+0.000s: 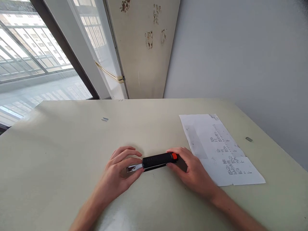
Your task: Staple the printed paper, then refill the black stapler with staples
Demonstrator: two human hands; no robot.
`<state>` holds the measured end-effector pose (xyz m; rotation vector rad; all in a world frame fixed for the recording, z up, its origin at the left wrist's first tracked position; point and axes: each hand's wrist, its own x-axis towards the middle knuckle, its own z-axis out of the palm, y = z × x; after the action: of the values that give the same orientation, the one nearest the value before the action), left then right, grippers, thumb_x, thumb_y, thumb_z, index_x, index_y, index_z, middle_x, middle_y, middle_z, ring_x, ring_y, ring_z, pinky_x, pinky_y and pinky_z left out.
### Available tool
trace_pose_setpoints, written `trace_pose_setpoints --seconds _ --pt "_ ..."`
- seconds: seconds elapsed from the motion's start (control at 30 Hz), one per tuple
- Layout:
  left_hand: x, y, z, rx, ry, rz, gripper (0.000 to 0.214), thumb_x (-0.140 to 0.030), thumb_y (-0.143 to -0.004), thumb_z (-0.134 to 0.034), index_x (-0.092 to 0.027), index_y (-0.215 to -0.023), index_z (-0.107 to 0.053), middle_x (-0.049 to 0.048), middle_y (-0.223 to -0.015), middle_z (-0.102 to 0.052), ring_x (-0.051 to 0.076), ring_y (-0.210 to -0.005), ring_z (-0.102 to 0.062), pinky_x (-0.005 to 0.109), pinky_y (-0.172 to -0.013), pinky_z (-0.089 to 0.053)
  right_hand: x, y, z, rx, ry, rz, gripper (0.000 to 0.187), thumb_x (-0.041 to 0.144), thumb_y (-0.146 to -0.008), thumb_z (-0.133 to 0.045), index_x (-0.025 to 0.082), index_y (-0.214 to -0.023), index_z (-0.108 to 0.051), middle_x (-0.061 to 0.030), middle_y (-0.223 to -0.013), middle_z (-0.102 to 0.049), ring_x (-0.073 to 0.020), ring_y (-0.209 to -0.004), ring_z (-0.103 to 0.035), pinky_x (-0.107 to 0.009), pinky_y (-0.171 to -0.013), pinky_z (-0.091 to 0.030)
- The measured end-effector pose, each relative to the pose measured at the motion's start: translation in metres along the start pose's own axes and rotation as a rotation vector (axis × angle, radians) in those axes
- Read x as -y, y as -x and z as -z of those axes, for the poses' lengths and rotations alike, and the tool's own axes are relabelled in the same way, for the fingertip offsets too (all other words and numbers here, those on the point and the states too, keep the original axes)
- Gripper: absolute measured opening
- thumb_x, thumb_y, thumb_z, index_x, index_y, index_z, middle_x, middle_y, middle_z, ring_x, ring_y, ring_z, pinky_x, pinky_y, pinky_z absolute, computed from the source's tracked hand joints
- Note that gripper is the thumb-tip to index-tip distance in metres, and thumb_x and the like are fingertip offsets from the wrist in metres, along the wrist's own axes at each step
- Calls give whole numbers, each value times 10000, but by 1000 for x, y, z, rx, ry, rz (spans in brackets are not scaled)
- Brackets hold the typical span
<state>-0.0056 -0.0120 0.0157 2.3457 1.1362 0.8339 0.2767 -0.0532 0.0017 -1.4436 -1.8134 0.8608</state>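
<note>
A black stapler (157, 160) with an orange-red piece at its right end lies lengthwise across the table in front of me. Its metal nose sticks out at the left. My left hand (122, 168) curves around that nose, thumb and index finger against the stapler's body where the metal begins. At the other end, my right hand (189, 168) pinches the orange-red end between thumb and fingers. Part of the stapler's underside is in shadow.
Printed white sheets (223, 150) lie to the right, close to my right hand. A short staple strip (105, 119) is farther back at left, and a small grey metal piece (249, 139) is at far right. The table (60, 154) meets a wall and window behind.
</note>
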Motion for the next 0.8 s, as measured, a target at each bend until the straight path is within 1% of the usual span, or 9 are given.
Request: trace_pose_setpoints --seconds 0.2,0.37,0.43,0.53,0.6,0.67,0.73,0.8 --pt "-5 -2 1 8 40 27 92 -310 -946 -685 -279 -941 -771 63 -1081 -773 276 -1095 -662 408 -916 -564 -2 -1 0 6 -4 11 268 407 -1032 -607 300 -1277 -626 -57 -1233 -696 -268 -1168 -627 -441 -1016 -514" --pt "-4 -1 1 56 69 42 88 -301 -961 -663 -266 -977 -742 56 -1049 -765 234 -986 -686 366 -871 -566 -1 -1 1 16 -21 9 248 414 -1021 -621 301 -1239 -647 -65 -1173 -715 -278 -1102 -648 -453 -968 -538" --pt "-3 -2 1 66 74 57 102 -323 -965 -660 -265 -981 -742 59 -1031 -765 233 -963 -688 366 -862 -565 1 0 1 25 -50 -8 229 413 -1021 -616 296 -1213 -658 -67 -1167 -720 -275 -1084 -658 -423 -910 -565" --pt "-3 -2 1 79 81 69 117 -354 -952 -685 -261 -984 -749 61 -1010 -766 235 -948 -689 367 -854 -565 5 0 2 44 -107 -39 233 419 -1019 -607 295 -1207 -664 -64 -1179 -721 -266 -1074 -667 -339 -736 -588" --pt "-5 -2 2 97 113 110 161 -360 -919 -723 -263 -1045 -749 63 -1039 -766 240 -958 -694 367 -846 -572 9 0 4 38 -143 -55 234 424 -1016 -607 293 -1201 -666 -56 -1156 -725 -252 -1033 -678 -312 -682 -580" --pt "-7 0 3 104 186 190 327 -362 -874 -763 -281 -1188 -726 64 -1126 -761 250 -987 -703 379 -873 -582 12 0 6 15 -196 -82 229 434 -1015 -612 285 -1179 -668 -44 -1099 -728 -234 -985 -687 -316 -737 -588" --pt "-9 2 4 88 332 280 524 -391 -854 -782 -305 -1356 -659 81 -1268 -734 277 -1078 -703 419 -966 -573 14 1 10 -10 -269 -143 248 468 -1005 -627 276 -1158 -668 -34 -1048 -724 -225 -957 -696 -324 -800 -594" --pt "-11 3 1 49 562 365 597 -478 -893 -746 -299 -1445 -605 108 -1407 -678 318 -1240 -657 474 -1097 -512 15 2 13 -22 -345 -233 307 524 -985 -649 272 -1160 -669 -29 -1024 -724 -226 -947 -707 -329 -831 -599"
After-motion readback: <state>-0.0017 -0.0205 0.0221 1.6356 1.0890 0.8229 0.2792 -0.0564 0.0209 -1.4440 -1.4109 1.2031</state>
